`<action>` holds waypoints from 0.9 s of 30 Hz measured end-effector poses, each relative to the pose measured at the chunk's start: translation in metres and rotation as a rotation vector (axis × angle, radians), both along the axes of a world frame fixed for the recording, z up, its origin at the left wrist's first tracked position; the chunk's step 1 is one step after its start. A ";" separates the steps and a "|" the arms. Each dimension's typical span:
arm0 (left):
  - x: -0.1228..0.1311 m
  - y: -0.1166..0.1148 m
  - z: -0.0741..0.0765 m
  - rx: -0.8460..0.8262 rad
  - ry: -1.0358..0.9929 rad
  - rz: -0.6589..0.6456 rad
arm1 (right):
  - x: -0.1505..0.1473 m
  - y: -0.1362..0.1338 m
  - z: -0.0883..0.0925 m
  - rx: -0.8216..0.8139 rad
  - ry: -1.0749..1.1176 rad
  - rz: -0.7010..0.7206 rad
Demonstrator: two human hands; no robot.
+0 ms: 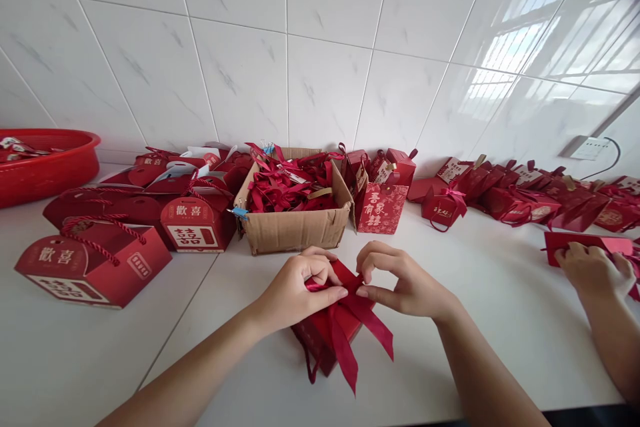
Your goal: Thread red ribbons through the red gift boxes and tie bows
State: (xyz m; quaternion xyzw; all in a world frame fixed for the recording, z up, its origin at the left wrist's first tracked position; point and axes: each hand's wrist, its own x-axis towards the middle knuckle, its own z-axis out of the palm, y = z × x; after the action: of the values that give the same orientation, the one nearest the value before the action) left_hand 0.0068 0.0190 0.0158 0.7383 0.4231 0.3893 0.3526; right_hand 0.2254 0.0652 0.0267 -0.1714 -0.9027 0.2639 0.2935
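Observation:
A red gift box [320,340] lies on the white table in front of me, a dark cord loop hanging at its near left side. Across its top runs a crimson ribbon [345,340] whose two loose tails spread toward me. My left hand [300,287] is closed on the ribbon, thumb and fingers pinching it near the knot. Just to the right, my right hand [400,280] pinches the ribbon by the same knot between thumb and forefinger. The fingers partly cover the knot.
Behind the box stands a cardboard box [295,230] full of red ribbons. Red handled boxes [95,260] fill the left, beside a red basin [50,173]. Smaller red boxes [443,207] line the wall at right. Another person's hand [595,270] holds a red box at far right.

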 end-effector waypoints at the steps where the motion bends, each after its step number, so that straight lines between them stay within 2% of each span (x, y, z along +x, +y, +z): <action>1: 0.000 0.000 0.000 -0.001 0.002 -0.002 | 0.000 0.000 0.000 0.002 -0.021 -0.014; 8: 0.000 -0.001 0.002 -0.014 -0.002 -0.007 | 0.001 -0.001 0.002 0.030 -0.090 -0.097; 16: 0.000 -0.001 0.002 -0.012 0.001 -0.013 | -0.006 -0.008 0.010 0.275 -0.280 -0.185; 20: 0.000 -0.001 0.001 -0.008 0.010 0.001 | -0.007 -0.009 0.016 0.276 -0.352 -0.205; 23: 0.000 -0.001 0.001 -0.014 0.005 -0.014 | -0.007 -0.005 0.022 0.221 -0.353 -0.129; 27: 0.000 -0.001 0.002 -0.016 -0.008 -0.026 | -0.007 0.007 0.027 0.023 -0.260 0.071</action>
State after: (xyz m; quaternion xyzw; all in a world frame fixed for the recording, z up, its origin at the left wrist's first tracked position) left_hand 0.0064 0.0176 0.0174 0.7392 0.4152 0.3846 0.3652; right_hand 0.2182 0.0718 0.0538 -0.1688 -0.9415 0.2394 0.1665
